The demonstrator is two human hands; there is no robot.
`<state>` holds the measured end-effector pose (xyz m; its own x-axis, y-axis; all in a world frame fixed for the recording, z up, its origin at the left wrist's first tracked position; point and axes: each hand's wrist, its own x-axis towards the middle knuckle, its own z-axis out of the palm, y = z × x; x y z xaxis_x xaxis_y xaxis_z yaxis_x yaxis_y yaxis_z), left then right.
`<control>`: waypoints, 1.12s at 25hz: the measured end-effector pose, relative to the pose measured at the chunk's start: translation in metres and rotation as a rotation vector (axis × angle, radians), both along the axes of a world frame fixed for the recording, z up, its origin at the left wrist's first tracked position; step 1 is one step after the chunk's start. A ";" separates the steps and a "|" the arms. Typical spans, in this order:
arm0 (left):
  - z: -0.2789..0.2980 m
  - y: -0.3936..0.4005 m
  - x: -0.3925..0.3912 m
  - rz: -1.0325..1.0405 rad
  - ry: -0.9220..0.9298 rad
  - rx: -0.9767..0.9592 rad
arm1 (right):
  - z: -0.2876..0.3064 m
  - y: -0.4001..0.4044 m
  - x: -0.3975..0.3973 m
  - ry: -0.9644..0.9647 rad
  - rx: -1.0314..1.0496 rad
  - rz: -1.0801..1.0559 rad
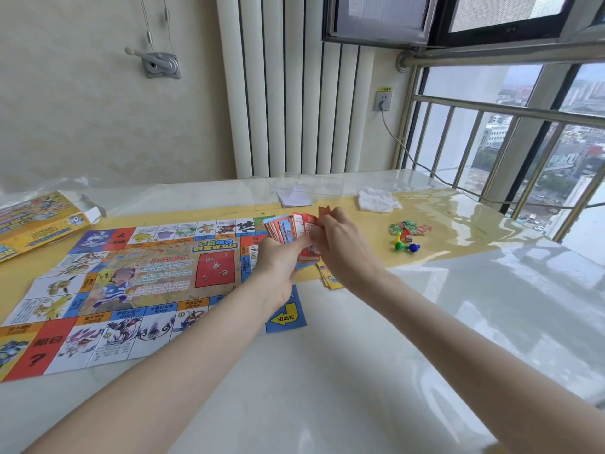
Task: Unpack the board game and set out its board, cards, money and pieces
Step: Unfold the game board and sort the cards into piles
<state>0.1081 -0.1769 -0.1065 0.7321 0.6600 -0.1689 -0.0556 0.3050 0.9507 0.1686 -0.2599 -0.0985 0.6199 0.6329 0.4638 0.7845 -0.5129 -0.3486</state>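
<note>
- The game board (137,286) lay unfolded and flat on the desk (409,322); it serves as the landmark for all positions below.
- The left hand (278,267) was over the board's right edge, fingers curled round a fanned stack of red and blue cards (288,227).
- The right hand (340,244) was just right of the board, touching the fan and pinching one orange-backed card (324,211) at its top.
- A small pile of yellow cards (329,278) lay on the desk just right of the board, partly hidden under the right hand.
- The pawns (406,245), one die (408,238) and a heap of green and red pieces (409,228) sat well right of the board.
- The yellow game box (36,221) lay beyond the board's far left corner.
- A folded white sheet (294,198) and a crumpled white plastic bag (376,199) lay beyond the board's far right corner.
</note>
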 end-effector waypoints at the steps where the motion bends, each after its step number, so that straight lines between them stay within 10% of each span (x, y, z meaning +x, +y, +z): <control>1: 0.001 0.000 -0.001 -0.007 -0.022 -0.037 | 0.000 0.001 0.001 0.073 0.057 0.009; 8: 0.005 0.013 -0.008 -0.096 -0.080 -0.191 | 0.007 -0.014 0.014 0.288 0.381 -0.072; 18: 0.006 0.022 -0.013 -0.255 0.095 0.095 | 0.029 -0.041 0.035 1.227 0.467 0.166; 24: 0.010 0.027 -0.011 -0.243 0.080 -0.077 | 0.026 -0.039 0.035 1.100 0.655 0.157; 28: 0.007 0.037 -0.011 -0.255 0.063 -0.330 | 0.031 -0.037 0.030 0.159 0.435 0.213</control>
<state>0.0967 -0.1394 -0.0996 0.8464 0.3625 -0.3902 0.1157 0.5900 0.7991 0.1988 -0.2969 -0.0672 0.5828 0.5219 0.6229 0.7756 -0.1283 -0.6181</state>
